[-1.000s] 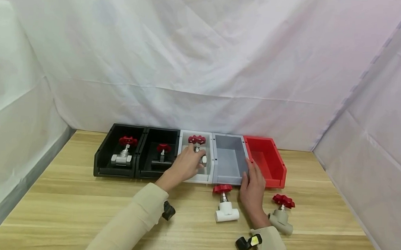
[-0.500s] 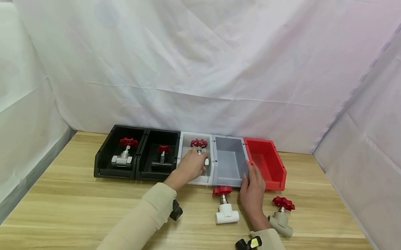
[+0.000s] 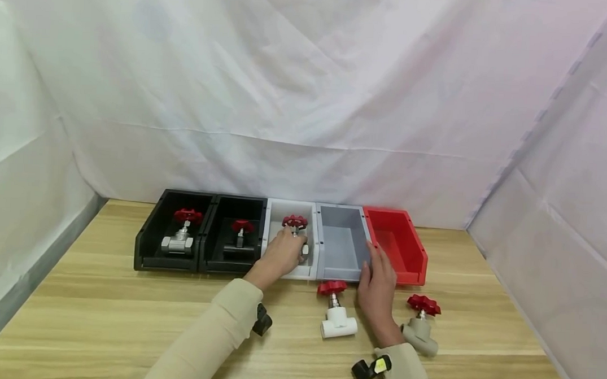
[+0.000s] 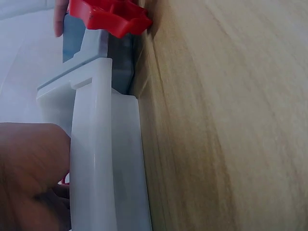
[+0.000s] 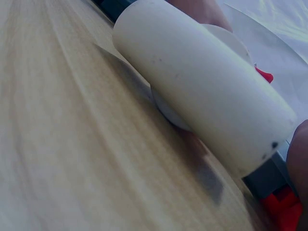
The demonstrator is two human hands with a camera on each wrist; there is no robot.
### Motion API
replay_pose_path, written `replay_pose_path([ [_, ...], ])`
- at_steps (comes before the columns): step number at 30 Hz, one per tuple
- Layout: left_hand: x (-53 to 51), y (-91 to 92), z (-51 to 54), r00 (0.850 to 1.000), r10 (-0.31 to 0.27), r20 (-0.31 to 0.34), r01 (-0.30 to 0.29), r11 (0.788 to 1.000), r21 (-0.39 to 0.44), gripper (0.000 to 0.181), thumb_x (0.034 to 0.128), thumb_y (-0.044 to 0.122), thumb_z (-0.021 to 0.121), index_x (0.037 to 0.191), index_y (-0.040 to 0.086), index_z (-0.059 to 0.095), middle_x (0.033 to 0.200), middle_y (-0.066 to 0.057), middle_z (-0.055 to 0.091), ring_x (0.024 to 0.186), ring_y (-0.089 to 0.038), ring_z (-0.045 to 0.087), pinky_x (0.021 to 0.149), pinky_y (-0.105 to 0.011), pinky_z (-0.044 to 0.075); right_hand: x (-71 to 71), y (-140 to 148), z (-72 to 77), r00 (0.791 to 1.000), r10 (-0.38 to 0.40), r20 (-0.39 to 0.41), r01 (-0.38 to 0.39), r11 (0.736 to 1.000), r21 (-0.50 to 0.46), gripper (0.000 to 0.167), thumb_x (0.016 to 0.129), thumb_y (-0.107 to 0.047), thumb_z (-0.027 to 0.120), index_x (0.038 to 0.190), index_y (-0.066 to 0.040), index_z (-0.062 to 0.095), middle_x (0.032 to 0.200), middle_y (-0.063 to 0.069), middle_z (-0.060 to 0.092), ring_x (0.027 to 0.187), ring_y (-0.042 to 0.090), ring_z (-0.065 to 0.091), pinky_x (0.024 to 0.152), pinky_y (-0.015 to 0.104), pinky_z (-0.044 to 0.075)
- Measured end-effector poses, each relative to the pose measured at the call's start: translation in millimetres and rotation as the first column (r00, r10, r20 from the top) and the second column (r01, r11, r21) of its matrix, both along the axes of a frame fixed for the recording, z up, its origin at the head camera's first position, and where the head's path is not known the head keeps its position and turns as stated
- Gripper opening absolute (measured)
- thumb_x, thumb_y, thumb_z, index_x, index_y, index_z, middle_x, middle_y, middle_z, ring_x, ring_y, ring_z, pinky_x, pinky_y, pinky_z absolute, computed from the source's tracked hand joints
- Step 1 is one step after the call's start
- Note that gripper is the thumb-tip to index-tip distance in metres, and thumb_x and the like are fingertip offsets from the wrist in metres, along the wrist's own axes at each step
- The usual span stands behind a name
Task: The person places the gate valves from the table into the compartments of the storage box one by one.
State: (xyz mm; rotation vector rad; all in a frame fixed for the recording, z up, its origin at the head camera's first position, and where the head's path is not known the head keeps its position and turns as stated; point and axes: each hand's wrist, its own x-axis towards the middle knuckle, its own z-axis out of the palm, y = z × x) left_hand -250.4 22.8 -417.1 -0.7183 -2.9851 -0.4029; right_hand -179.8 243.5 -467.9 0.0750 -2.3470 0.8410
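My left hand (image 3: 281, 253) reaches into the white bin (image 3: 302, 272) and grips a metal valve with a red handwheel (image 3: 295, 221). The fingers cover much of the valve body. In the left wrist view the left hand (image 4: 31, 173) is beyond the bin's front wall (image 4: 94, 154). My right hand (image 3: 379, 289) rests with extended fingers at the shared edge of the grey bin (image 3: 343, 245) and the red bin (image 3: 397, 247). Just left of it a white tee-shaped valve (image 3: 338, 322) with a red handwheel stands on the table; its pipe (image 5: 202, 86) fills the right wrist view.
Two black bins at left each hold a red-wheeled valve: a silver one (image 3: 177, 241) and a dark one (image 3: 239, 246). A beige valve (image 3: 420, 335) stands right of my right wrist on the wooden table (image 3: 99, 316). White cloth (image 3: 297, 99) hangs behind.
My left hand has lowered the metal valve a little, deeper into the white bin. The right hand has stayed at the bin edge. The head view has shifted slightly.
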Motion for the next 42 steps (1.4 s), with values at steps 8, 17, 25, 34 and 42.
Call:
replay_pose_path([
  [8, 1.7, -2.8, 2.0, 0.999, -0.012, 0.047, 0.008, 0.997, 0.079, 0.029, 0.0816, 0.013, 0.076, 0.109, 0.011, 0.069, 0.105, -0.021, 0.061, 0.096, -0.039, 0.056, 0.083, -0.046, 0.047, -0.3, -0.5, 1.3, 1.0, 0.009, 0.014, -0.009, 1.0, 0.01, 0.056, 0.091, 0.002, 0.06, 0.143, -0.012, 0.044, 0.141, 0.018, 0.042, 0.124, 0.036, 0.041, 0.098, 0.059, 0.028],
  [17, 7.2, 0.2, 3.9, 0.99, 0.027, 0.138, -0.059, 0.969, 0.239, 0.039, 0.0779, 0.012, 0.08, 0.115, 0.011, 0.069, 0.112, -0.02, 0.06, 0.102, -0.039, 0.053, 0.087, -0.047, 0.044, -0.7, 2.9, 0.4, 1.0, 0.004, -0.001, -0.004, 1.0, 0.0, 0.054, 0.093, 0.001, 0.058, 0.143, -0.013, 0.045, 0.14, 0.018, 0.043, 0.124, 0.038, 0.042, 0.099, 0.059, 0.027],
  [25, 7.9, 0.8, 1.7, 0.987, 0.045, 0.157, -0.089, 0.953, 0.291, 0.038, 0.0771, 0.009, 0.08, 0.114, 0.01, 0.069, 0.112, -0.019, 0.059, 0.103, -0.038, 0.052, 0.088, -0.047, 0.043, -0.5, 2.2, 0.0, 1.0, 0.003, 0.005, -0.003, 1.0, -0.002, 0.055, 0.092, 0.001, 0.058, 0.143, -0.014, 0.044, 0.141, 0.018, 0.042, 0.125, 0.038, 0.041, 0.099, 0.059, 0.026],
  [34, 10.7, 0.3, 3.7, 0.988, 0.054, 0.147, -0.096, 0.952, 0.292, 0.036, 0.0776, 0.009, 0.079, 0.112, 0.011, 0.07, 0.11, -0.018, 0.059, 0.101, -0.036, 0.051, 0.087, -0.046, 0.043, -0.7, 1.5, 1.2, 1.0, 0.0, 0.024, 0.0, 1.0, -0.008, 0.055, 0.092, 0.001, 0.059, 0.144, -0.013, 0.044, 0.141, 0.017, 0.042, 0.125, 0.037, 0.04, 0.099, 0.058, 0.027],
  [42, 15.4, 0.1, 4.6, 0.985, 0.077, 0.154, -0.124, 0.937, 0.325, 0.035, 0.0805, 0.007, 0.077, 0.114, 0.012, 0.069, 0.111, -0.019, 0.056, 0.1, -0.035, 0.049, 0.085, -0.045, 0.044, -0.1, 1.4, 1.2, 1.0, 0.004, 0.012, -0.004, 1.0, -0.011, 0.055, 0.092, 0.002, 0.059, 0.143, -0.013, 0.045, 0.141, 0.018, 0.042, 0.124, 0.037, 0.041, 0.098, 0.057, 0.027],
])
